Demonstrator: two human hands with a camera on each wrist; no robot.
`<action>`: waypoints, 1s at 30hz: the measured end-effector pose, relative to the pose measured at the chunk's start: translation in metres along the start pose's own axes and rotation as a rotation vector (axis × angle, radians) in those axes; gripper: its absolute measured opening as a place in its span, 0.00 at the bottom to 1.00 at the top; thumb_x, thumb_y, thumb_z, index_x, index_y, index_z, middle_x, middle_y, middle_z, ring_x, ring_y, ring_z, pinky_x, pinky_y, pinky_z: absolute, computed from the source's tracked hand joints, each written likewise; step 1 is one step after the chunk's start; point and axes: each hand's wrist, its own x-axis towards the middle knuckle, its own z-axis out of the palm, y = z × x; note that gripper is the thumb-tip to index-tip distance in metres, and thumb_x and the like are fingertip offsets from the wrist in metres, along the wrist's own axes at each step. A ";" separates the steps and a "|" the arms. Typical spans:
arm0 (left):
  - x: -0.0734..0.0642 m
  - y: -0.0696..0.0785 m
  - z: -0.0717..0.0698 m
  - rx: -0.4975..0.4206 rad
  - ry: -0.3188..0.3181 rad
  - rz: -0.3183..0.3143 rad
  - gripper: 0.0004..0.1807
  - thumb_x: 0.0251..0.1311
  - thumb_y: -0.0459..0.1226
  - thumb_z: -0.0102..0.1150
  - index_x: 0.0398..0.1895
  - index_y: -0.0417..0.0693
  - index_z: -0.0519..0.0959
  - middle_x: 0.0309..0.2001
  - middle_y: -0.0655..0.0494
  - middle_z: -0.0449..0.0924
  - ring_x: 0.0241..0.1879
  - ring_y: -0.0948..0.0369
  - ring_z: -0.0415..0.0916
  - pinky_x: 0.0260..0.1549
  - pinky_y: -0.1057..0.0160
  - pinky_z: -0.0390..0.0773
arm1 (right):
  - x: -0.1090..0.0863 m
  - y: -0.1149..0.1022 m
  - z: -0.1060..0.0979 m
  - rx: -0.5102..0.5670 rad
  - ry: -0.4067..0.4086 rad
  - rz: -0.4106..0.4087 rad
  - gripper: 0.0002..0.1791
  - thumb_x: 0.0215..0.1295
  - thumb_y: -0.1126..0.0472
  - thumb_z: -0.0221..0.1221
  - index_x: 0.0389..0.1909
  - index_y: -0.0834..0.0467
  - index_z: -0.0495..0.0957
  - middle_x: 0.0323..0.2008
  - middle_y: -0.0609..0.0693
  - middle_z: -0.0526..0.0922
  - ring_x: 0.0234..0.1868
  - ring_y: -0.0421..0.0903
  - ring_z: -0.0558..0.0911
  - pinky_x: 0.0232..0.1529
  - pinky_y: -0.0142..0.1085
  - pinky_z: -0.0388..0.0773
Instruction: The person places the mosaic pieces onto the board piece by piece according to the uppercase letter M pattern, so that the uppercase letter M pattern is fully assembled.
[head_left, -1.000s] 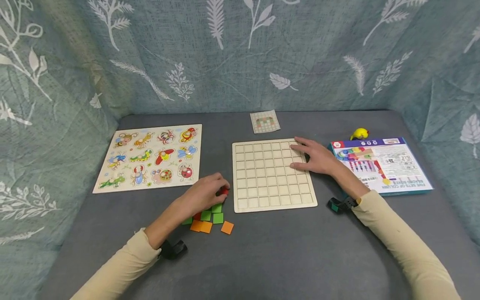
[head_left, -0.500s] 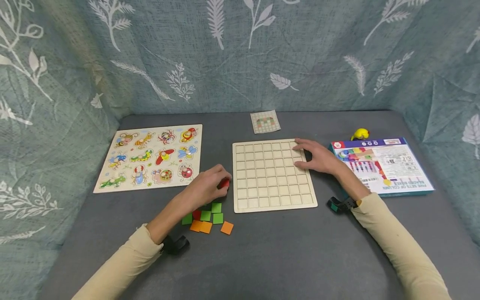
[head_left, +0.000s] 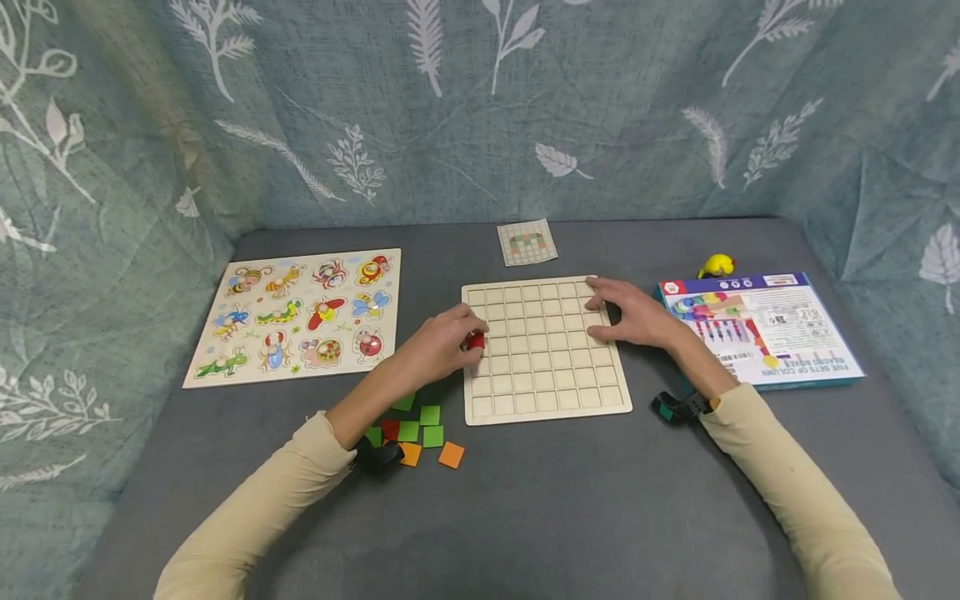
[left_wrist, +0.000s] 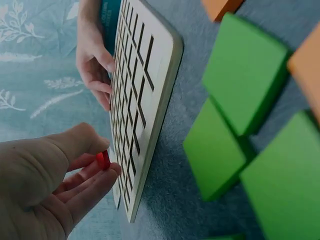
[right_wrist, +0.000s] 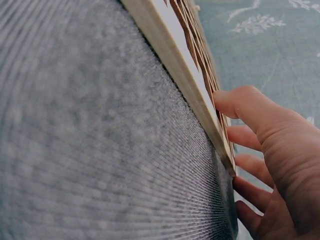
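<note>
Red tile (left_wrist: pixel 103 160), pinched by left hand (head_left: pixel 444 342), brought to grid board's (head_left: pixel 557 357) nine-o'clock edge, contact unclear, placement seemingly nearer; right hand (head_left: pixel 633 317) loosely spread at two o'clock.

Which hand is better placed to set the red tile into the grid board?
Most likely the left hand: it pinches the red tile at the left side of the grid board. The right hand holds no tile and touches the board's right side.

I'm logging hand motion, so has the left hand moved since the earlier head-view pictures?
Yes: judged against the insect puzzle, the left hand, pinching a red piece, has moved right, now reaching over the left edge of the grid board.
</note>
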 end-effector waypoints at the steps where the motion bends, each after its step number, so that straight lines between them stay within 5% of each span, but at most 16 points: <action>1: 0.003 -0.001 0.000 -0.001 -0.005 0.006 0.12 0.59 0.33 0.62 0.46 0.39 0.82 0.40 0.49 0.76 0.34 0.60 0.73 0.30 0.66 0.73 | 0.000 0.000 0.000 -0.001 -0.001 -0.002 0.20 0.60 0.55 0.65 0.50 0.59 0.78 0.74 0.61 0.58 0.75 0.63 0.54 0.70 0.60 0.54; 13: 0.032 -0.008 0.011 0.011 0.008 0.018 0.10 0.60 0.33 0.59 0.44 0.40 0.82 0.34 0.50 0.74 0.27 0.61 0.63 0.25 0.68 0.62 | 0.001 0.000 -0.001 -0.004 -0.002 -0.002 0.20 0.60 0.54 0.65 0.51 0.58 0.77 0.74 0.61 0.57 0.75 0.62 0.53 0.70 0.60 0.53; 23: 0.043 -0.014 0.019 -0.050 0.018 0.014 0.11 0.61 0.35 0.61 0.45 0.40 0.81 0.40 0.48 0.80 0.37 0.57 0.76 0.39 0.61 0.77 | 0.001 -0.002 -0.003 -0.009 -0.010 0.006 0.21 0.61 0.54 0.64 0.53 0.59 0.77 0.74 0.61 0.56 0.75 0.62 0.52 0.70 0.61 0.52; 30: 0.044 -0.015 0.020 -0.077 -0.017 -0.007 0.08 0.62 0.36 0.62 0.41 0.42 0.84 0.41 0.49 0.82 0.40 0.58 0.80 0.43 0.60 0.79 | 0.001 -0.001 -0.001 -0.004 -0.012 -0.008 0.22 0.61 0.54 0.64 0.54 0.59 0.76 0.74 0.61 0.56 0.75 0.63 0.53 0.70 0.61 0.52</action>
